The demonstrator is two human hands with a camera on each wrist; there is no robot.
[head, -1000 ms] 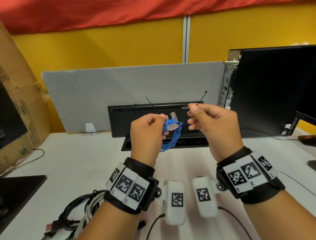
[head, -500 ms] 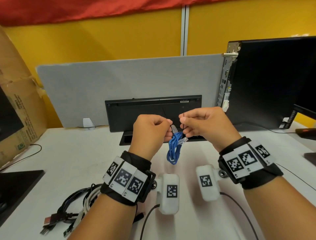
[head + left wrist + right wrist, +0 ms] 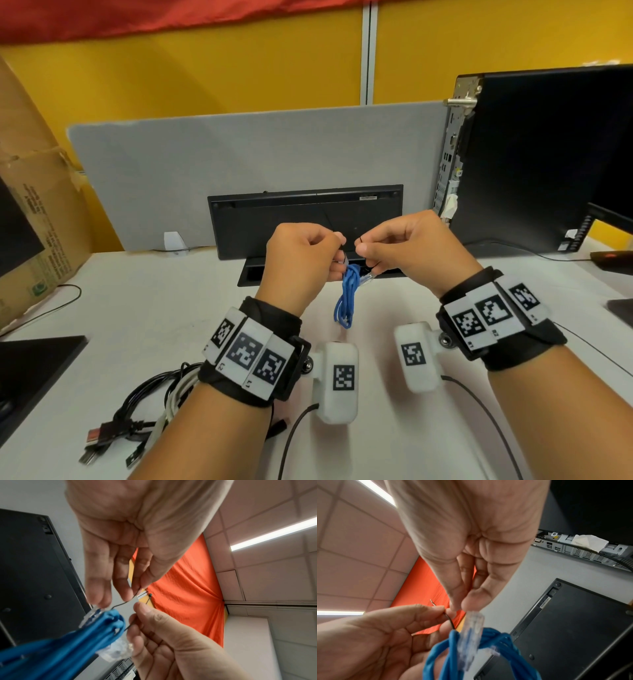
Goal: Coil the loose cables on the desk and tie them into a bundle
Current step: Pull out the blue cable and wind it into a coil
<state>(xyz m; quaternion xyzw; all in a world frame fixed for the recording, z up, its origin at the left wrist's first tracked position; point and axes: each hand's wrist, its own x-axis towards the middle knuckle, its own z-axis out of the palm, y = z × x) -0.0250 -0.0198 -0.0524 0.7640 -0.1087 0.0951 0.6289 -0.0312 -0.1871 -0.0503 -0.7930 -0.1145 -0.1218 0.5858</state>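
Both my hands are up over the white surface (image 3: 144, 308), close together in front of the black keyboard (image 3: 301, 219) that leans on the grey divider. My left hand (image 3: 301, 260) pinches one end of a thin black tie (image 3: 123, 603) btwn thumb and fingers (image 3: 137, 585); other fingers are curled, w/ one fingertip against a clear plug. My right hand (image 3: 407, 253) pinches the tie's other end, thumb on forefinger, remaining fingers curled in. So both sets of fingers are narrow, closed on the tie.

The blue cable (image 3: 346, 298) is coiled into a slim hank and hangs from the tie btwn my hands, off the surface, loops drooping toward me. The tie runs into the top of the coil; can't tell if it's knotted yet. Two clear plugs (image 3: 471, 632) sit at the top of the hank, right by my fingertips.

Near-left on the surface, partly under my left forearm, lies a heap of black and white cables (image 3: 147, 407) w/ USB ends. Black PC tower (image 3: 548, 161) stands at right, cardboard box (image 3: 30, 205) at left.
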